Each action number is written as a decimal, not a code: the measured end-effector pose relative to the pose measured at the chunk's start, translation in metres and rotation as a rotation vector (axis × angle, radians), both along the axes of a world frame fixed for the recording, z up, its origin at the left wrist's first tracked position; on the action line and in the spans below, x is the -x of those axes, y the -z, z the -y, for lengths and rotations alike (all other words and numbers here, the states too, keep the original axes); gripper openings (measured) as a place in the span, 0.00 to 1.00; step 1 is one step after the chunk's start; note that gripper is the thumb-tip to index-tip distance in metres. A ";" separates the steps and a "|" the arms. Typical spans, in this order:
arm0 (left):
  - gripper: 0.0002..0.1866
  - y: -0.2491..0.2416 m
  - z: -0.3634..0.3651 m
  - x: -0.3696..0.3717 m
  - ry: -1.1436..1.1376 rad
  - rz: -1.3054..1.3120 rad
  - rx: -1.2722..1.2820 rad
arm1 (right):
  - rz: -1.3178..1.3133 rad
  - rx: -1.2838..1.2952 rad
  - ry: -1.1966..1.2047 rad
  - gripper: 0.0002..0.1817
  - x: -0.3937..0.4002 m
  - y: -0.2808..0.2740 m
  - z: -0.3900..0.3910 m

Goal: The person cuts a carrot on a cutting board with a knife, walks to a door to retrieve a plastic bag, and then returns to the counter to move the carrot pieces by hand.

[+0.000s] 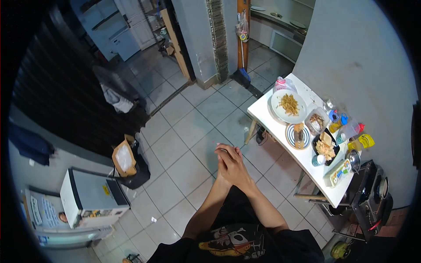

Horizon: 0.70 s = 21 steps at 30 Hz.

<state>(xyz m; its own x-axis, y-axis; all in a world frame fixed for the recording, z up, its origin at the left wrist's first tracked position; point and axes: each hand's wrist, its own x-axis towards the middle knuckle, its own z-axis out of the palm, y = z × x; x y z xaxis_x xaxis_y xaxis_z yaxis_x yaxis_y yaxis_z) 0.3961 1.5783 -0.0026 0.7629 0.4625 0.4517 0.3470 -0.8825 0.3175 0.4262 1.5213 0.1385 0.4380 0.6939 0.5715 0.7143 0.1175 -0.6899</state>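
Observation:
My two hands are clasped together in front of my body, above the tiled floor. My right hand lies over the other, its fingers folded across it. Beneath it, my left hand is partly covered, and most of its fingers are hidden. No object shows between them. The nearest furniture is a white table to the right, apart from both hands. On it are a white plate with cut yellowish food, a striped plate and a black tray with pale food pieces.
Several bottles, a yellow pouch and a plastic container crowd the table's wall side. A black stove stands at its near end. To the left are a small fridge and a cardboard box. A broom leans near the doorway.

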 end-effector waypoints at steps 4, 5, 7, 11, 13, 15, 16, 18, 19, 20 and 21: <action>0.14 -0.056 -0.065 -0.057 -0.935 -1.093 -1.874 | 0.093 -0.152 0.094 0.11 -0.057 0.012 -0.086; 0.15 -0.059 -0.087 -0.074 -1.091 -1.364 -2.246 | 0.094 -0.156 0.098 0.11 -0.074 0.015 -0.110; 0.16 -0.052 -0.144 -0.110 -1.242 -1.390 -2.534 | 0.081 -0.185 0.146 0.12 -0.112 0.017 -0.157; 0.17 -0.116 -0.222 -0.176 -0.803 -1.499 -3.510 | 0.079 -0.107 0.200 0.11 -0.201 -0.001 -0.242; 0.17 -0.100 -0.267 -0.212 -0.799 -1.443 -3.476 | 0.067 -0.031 0.262 0.11 -0.240 -0.005 -0.282; 0.17 -0.081 -0.307 -0.254 -0.817 -1.352 -3.384 | 0.083 0.071 0.393 0.12 -0.277 -0.006 -0.316; 0.17 -0.074 -0.324 -0.276 -0.830 -1.337 -3.377 | 0.091 0.074 0.403 0.12 -0.297 -0.005 -0.333; 0.17 -0.079 -0.350 -0.316 -1.286 -1.085 -2.903 | 0.050 0.099 0.516 0.11 -0.330 0.002 -0.361; 0.17 -0.080 -0.362 -0.336 -1.279 -1.052 -2.906 | 0.047 0.104 0.536 0.11 -0.346 0.006 -0.376; 0.15 -0.109 -0.372 -0.356 -0.774 -1.104 -3.277 | 0.014 0.075 0.544 0.10 -0.363 0.010 -0.390; 0.14 -0.124 -0.386 -0.377 -0.169 -1.107 -3.567 | -0.017 0.043 0.553 0.10 -0.382 0.014 -0.405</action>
<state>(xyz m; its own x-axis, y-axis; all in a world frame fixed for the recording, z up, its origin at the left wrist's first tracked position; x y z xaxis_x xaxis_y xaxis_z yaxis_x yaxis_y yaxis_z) 0.7735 1.9639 0.1215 0.8486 0.3193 -0.4218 -0.2157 0.9369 0.2753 0.8078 1.9258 0.1241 0.7530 0.3804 0.5370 0.6498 -0.3008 -0.6981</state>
